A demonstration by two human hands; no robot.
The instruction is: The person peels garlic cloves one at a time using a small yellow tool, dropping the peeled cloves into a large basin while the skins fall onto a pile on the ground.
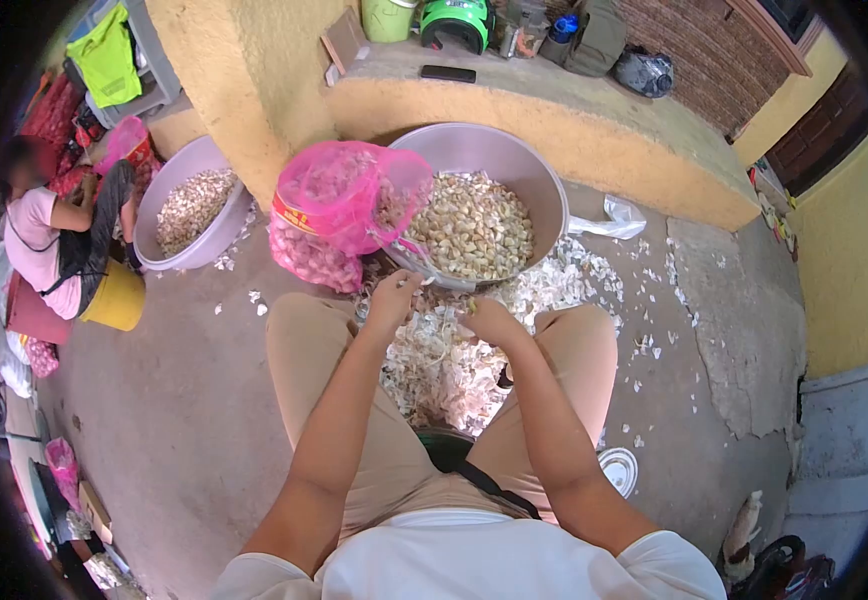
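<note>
My left hand (392, 303) is closed in a pinch in front of the near rim of a large basin (551, 190). A small pale bit shows at its fingertips, too small to name. My right hand (491, 321) is closed too, with a small yellowish garlic clove (471, 306) at its fingertips. Many garlic cloves (474, 225) fill the basin's bottom. A pink mesh bag of garlic (314, 255) stands at the basin's left, its upper part leaning over the rim. Below both hands, papery garlic skins (444, 365) are heaped between my knees.
At the left, a seated person (49, 225) is beside another basin (159, 255) of garlic and a yellow bucket (116, 298). A ledge (554, 105) behind my basin carries a phone (448, 74), a green helmet (457, 25) and bags. A white lid (618, 472) lies by my right leg.
</note>
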